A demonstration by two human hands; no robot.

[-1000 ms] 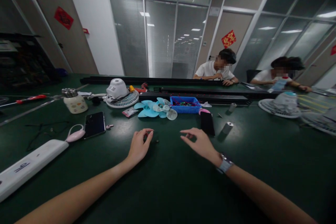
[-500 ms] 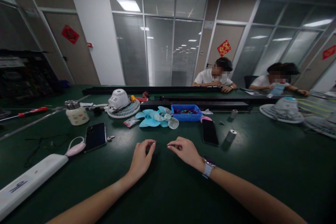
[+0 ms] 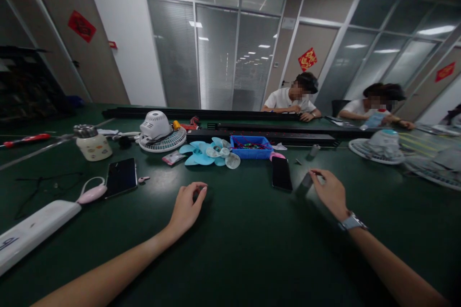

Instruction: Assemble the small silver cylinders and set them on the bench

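My right hand (image 3: 329, 193), with a watch (image 3: 353, 222) on its wrist, is at a small silver metal cylinder (image 3: 307, 180) standing on the green table. Thumb and index finger reach its right side and top, partly covering it; whether they grip it is unclear. My left hand (image 3: 188, 205) rests over the table with fingers curled and thumb against the index finger, nothing visible in them. A second metal cylinder (image 3: 315, 150) stands farther back. Left of the right hand lies a black phone (image 3: 282, 174). Light-blue fan blades (image 3: 201, 152) lie beyond the left hand.
A blue bin (image 3: 252, 153) of wires stands at the middle. Fan parts (image 3: 158, 129) and a jar (image 3: 94, 146) sit to the left, near another phone (image 3: 121, 177) and a white power strip (image 3: 36, 232). Black rails (image 3: 281, 135) cross the table; two people (image 3: 291, 100) sit opposite.
My right hand has moved right and away from my left hand to the silver cylinder. The left hand keeps its curled pose. The whole view has shifted slightly.
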